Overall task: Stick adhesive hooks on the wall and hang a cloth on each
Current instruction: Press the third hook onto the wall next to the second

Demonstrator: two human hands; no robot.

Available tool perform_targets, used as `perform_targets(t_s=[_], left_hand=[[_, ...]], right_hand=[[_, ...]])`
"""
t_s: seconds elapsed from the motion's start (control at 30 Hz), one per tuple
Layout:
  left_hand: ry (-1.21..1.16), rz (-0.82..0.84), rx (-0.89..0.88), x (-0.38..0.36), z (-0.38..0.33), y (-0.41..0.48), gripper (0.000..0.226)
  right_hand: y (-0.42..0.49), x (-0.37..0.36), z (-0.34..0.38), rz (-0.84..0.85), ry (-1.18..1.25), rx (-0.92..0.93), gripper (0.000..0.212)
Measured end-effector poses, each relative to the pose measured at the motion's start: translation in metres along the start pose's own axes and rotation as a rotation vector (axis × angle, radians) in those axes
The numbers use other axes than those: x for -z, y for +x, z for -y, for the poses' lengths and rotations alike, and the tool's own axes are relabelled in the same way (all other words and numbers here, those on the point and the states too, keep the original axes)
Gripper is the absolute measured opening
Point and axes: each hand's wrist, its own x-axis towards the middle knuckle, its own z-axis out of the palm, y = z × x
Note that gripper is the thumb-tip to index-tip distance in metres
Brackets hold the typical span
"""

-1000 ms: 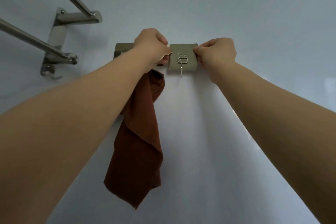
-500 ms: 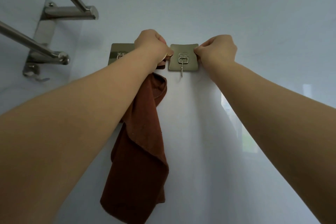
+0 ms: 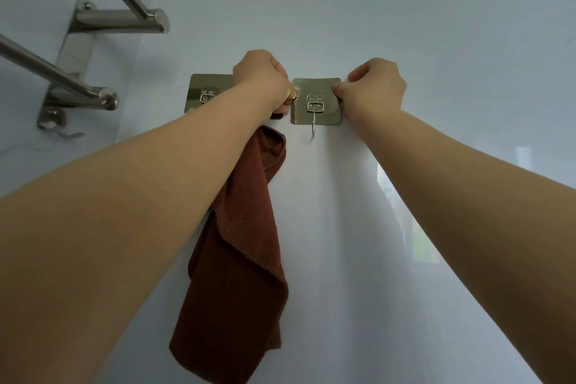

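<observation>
Two shiny square adhesive hooks are on the pale wall. The right hook (image 3: 315, 101) has a bare metal hook hanging from its plate. My left hand (image 3: 265, 81) pinches its left edge with curled fingers, and my right hand (image 3: 374, 86) pinches its right edge. The left hook (image 3: 208, 90) is partly hidden by my left forearm. A rust-brown cloth (image 3: 240, 246) hangs down the wall below the left hook; its top is hidden behind my left arm and hand.
A steel towel rack (image 3: 93, 50) with two bars juts out from the wall at the upper left. The wall (image 3: 436, 9) to the right of the hooks is glossy and bare, with a window reflection lower right.
The view shifted slightly, so the towel rack sits higher and nearer the left edge. Both hands stay at the right hook's edges; the cloth hangs as before.
</observation>
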Motion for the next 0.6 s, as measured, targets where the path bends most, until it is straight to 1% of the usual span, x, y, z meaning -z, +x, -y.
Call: perform_targets(t_s=[0.1,0.2,0.23,0.33,0.4,0.5,0.6], left_hand=[[0.023,-0.015,-0.006,-0.0005,-0.0003,0.0003,0.036],[0.045,-0.028,-0.014,-0.0010,-0.0004,0.0009,0.036],[0.054,-0.031,-0.019,-0.0013,-0.0005,0.0010,0.036],[0.065,-0.042,-0.026,-0.0026,-0.0012,0.0012,0.036],[0.061,-0.043,-0.022,-0.0030,-0.0015,0.0015,0.036],[0.066,-0.042,-0.027,-0.0036,-0.0019,0.0009,0.036],[0.074,-0.043,-0.026,-0.0041,-0.0023,0.0005,0.035]], right_hand=[[0.0003,0.0007,-0.0004,0.004,-0.024,0.019,0.009],[0.0020,0.0005,-0.0003,0.012,-0.056,0.022,0.025],[0.0025,0.0002,-0.0003,0.017,-0.061,0.021,0.025],[0.0030,-0.0003,-0.0004,0.017,-0.064,0.029,0.010],[0.0030,-0.0010,-0.0005,0.010,-0.070,0.034,0.009],[0.0027,-0.0014,0.0000,0.012,-0.070,0.036,0.011],[0.0025,-0.0017,0.0003,0.013,-0.078,0.038,0.019]])
